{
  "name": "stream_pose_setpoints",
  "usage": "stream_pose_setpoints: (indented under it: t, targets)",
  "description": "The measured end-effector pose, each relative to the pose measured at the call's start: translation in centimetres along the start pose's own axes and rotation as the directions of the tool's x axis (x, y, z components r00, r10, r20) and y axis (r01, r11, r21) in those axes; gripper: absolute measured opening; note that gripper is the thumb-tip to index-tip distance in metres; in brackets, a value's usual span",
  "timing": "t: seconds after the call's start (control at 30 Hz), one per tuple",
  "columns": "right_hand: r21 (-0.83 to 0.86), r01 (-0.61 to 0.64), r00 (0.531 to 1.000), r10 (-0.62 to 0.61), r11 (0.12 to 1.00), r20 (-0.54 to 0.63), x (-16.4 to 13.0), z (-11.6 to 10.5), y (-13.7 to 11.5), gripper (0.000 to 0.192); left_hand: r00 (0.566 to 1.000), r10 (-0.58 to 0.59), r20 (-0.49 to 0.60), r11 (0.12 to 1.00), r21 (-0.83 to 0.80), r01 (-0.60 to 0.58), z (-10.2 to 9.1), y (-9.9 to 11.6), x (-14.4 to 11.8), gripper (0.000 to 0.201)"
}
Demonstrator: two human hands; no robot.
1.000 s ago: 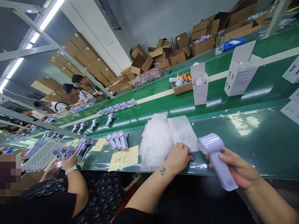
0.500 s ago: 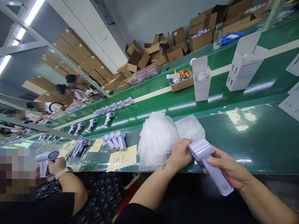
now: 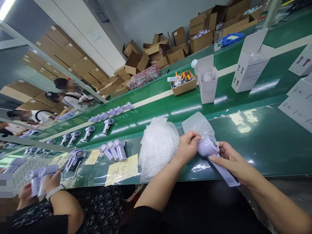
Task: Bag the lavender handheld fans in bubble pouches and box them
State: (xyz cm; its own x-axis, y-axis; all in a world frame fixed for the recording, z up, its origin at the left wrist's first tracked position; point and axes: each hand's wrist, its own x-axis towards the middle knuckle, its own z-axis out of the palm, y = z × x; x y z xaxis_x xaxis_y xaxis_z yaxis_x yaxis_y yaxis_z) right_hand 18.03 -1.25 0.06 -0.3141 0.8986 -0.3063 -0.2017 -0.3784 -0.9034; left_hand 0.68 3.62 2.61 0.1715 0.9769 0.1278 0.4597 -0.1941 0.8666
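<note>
My right hand (image 3: pixel 231 161) is closed around the handle of a lilac handheld fan (image 3: pixel 208 148), which is tilted with its handle toward me. The fan's round head lies against the near edge of a bubble-wrap bag (image 3: pixel 198 123). My left hand (image 3: pixel 187 146) has its fingers pinched together at that edge, right beside the fan head; its exact grip is partly hidden. To the left of it lies a stack of bubble-wrap bags (image 3: pixel 158 146).
Several lilac fans (image 3: pixel 119 150) lie by a handwritten yellow note (image 3: pixel 122 170). White boxes (image 3: pixel 209 81) and a carton of parts (image 3: pixel 184 86) stand on the green conveyor (image 3: pixel 156 110). At left, a co-worker's hands (image 3: pixel 52 182) hold lilac pieces.
My left hand has shifted from the fan head's side to the bag edge. The fan has turned and risen toward the bag, which moved slightly. The view has swung a little right.
</note>
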Motion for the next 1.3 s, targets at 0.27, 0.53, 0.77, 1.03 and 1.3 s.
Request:
stream_pose_setpoints:
  t: [0.27, 0.53, 0.77, 1.03, 1.3]
  targets:
    - [0.073, 0.039, 0.999, -0.039, 0.997, 0.002, -0.4, -1.7, 0.1, 0.074, 0.872, 0.479, 0.104, 0.817, 0.310, -0.486, 0.7, 0.5, -2.2, 0.015]
    - [-0.143, 0.056, 0.987, -0.076, 0.988, -0.144, -0.4, -1.2, 0.5, 0.064, 0.931, 0.155, 0.330, 0.965, 0.150, -0.214, -0.6, -1.3, -0.8, 0.021]
    - [0.021, 0.063, 0.996, -0.062, 0.998, -0.066, -0.1, -0.7, 0.8, 0.050, 0.870, 0.456, 0.190, 0.801, 0.340, -0.493, 0.9, -0.6, -0.7, 0.017]
    - [0.176, 0.083, 0.996, -0.074, 0.981, -0.059, -0.8, -0.7, 0.4, 0.055, 0.539, 0.687, 0.487, 0.285, 0.501, -0.817, -1.9, -0.8, -1.9, 0.017]
    - [0.230, 0.050, 0.970, 0.007, 0.972, -0.243, 0.1, -0.8, 1.3, 0.038, 0.662, 0.713, 0.233, 0.387, 0.656, -0.648, 1.9, -2.2, -3.7, 0.013]
